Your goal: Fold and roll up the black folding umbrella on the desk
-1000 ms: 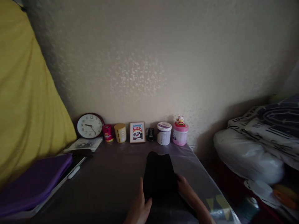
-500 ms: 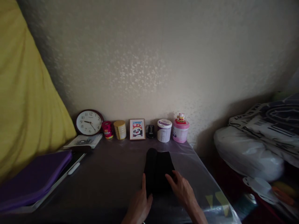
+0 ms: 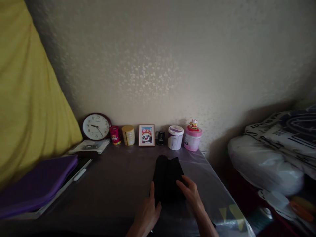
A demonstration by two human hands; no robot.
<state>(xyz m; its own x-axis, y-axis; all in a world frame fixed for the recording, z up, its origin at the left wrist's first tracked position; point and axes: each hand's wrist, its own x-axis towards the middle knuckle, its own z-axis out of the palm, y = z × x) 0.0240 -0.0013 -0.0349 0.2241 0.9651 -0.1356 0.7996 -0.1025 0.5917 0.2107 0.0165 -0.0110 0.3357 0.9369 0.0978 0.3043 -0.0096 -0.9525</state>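
A black folded cloth point(image 3: 168, 177) lies on the dark table, with a rounded fold running along its left side and a flatter part on the right. At its lower left edge, my left hand point(image 3: 147, 210) has the index finger stretched along the side and the thumb over the near end, with the edge between them. My right hand point(image 3: 194, 196) grips the right edge, its thumb on top and fingers at the outer side. The cloth's near end merges into shadow, so its exact kind cannot be made out.
Along the wall stand a round clock point(image 3: 96, 126), a pink can point(image 3: 115, 135), a yellow tin point(image 3: 128, 135), a panda picture frame point(image 3: 146, 135), a small black object point(image 3: 161, 138) and two tubs point(image 3: 175, 140). A purple folder point(image 3: 39, 184) lies left; bagged bedding point(image 3: 266, 161) is right.
The cloth's far right corner looks more slanted than before. My right hand has risen slightly along the right edge; my left hand stays almost in place. The view has shifted a little.
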